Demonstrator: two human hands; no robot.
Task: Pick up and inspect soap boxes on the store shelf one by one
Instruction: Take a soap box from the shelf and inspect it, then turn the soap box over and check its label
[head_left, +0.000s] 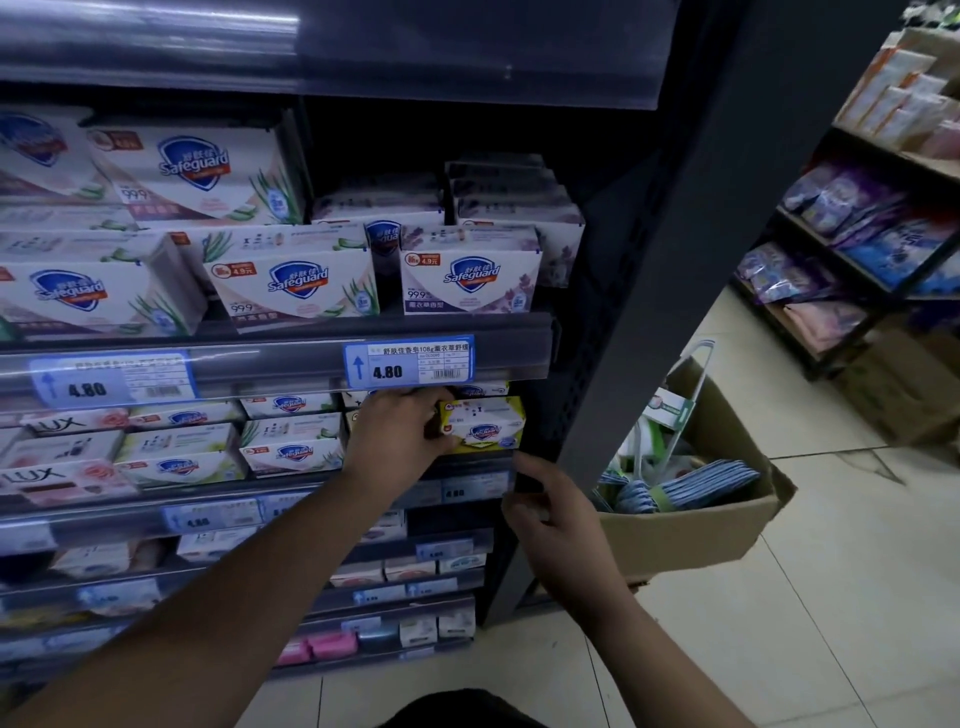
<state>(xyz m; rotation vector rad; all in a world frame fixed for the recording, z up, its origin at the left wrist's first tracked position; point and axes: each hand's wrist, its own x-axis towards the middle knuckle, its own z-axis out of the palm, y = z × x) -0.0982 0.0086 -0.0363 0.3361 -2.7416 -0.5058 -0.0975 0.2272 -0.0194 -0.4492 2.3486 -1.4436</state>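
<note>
A yellow and white Safeguard soap box (485, 423) stands at the right end of the second shelf, under a 4.80 price tag (409, 362). My left hand (397, 434) reaches into that shelf and grips the box's left side with thumb and fingers. My right hand (550, 512) hovers lower and to the right, in front of the shelf's edge, fingers loosely curled and holding nothing. More white Safeguard boxes (293, 283) fill the shelf above, and pink Lux boxes (62, 480) sit at the far left.
The dark shelf upright (613, 364) runs just right of the box. An open cardboard carton (691, 530) with packaged goods stands on the tiled floor to the right. Another shelving unit (857, 244) with purple packs is at far right. Lower shelves hold small soap boxes.
</note>
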